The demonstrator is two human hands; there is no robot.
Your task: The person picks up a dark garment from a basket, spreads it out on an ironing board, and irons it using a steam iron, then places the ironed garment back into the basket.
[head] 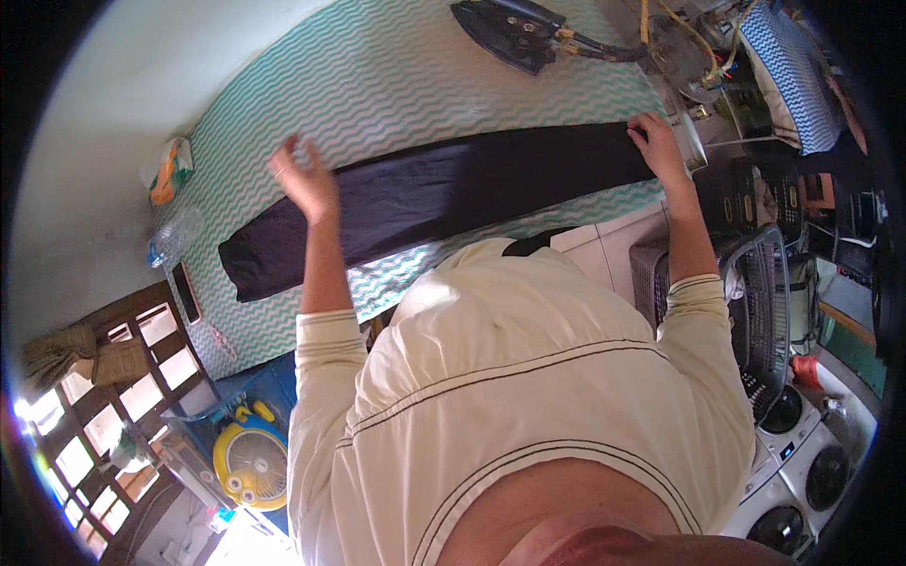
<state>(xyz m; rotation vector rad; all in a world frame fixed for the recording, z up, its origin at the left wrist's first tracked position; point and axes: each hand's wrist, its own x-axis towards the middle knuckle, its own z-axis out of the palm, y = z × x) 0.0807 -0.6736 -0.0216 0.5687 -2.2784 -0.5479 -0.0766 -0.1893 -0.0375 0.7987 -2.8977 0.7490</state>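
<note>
A long dark garment (432, 187), shaped like trousers folded lengthwise, lies flat across the covered ironing table (318, 92). Its narrower end is at the right, where my right hand (657, 148) pinches the far corner between thumb and fingers. My left hand (306, 180) is over the left part of the garment, slightly blurred, with fingers apart and nothing in them. Whether it touches the cloth is unclear. Beyond the garment, a black clothes iron (509, 32) rests on the green-and-white zigzag cover, its hose or cord running right.
A clear plastic bottle (173, 237), an orange-and-white packet (170, 173) and a phone (185, 291) lie along the table's left side. Plastic baskets (761, 304) stand at my right, with white machines (786, 488) behind. A yellow fan (251, 463) is at lower left.
</note>
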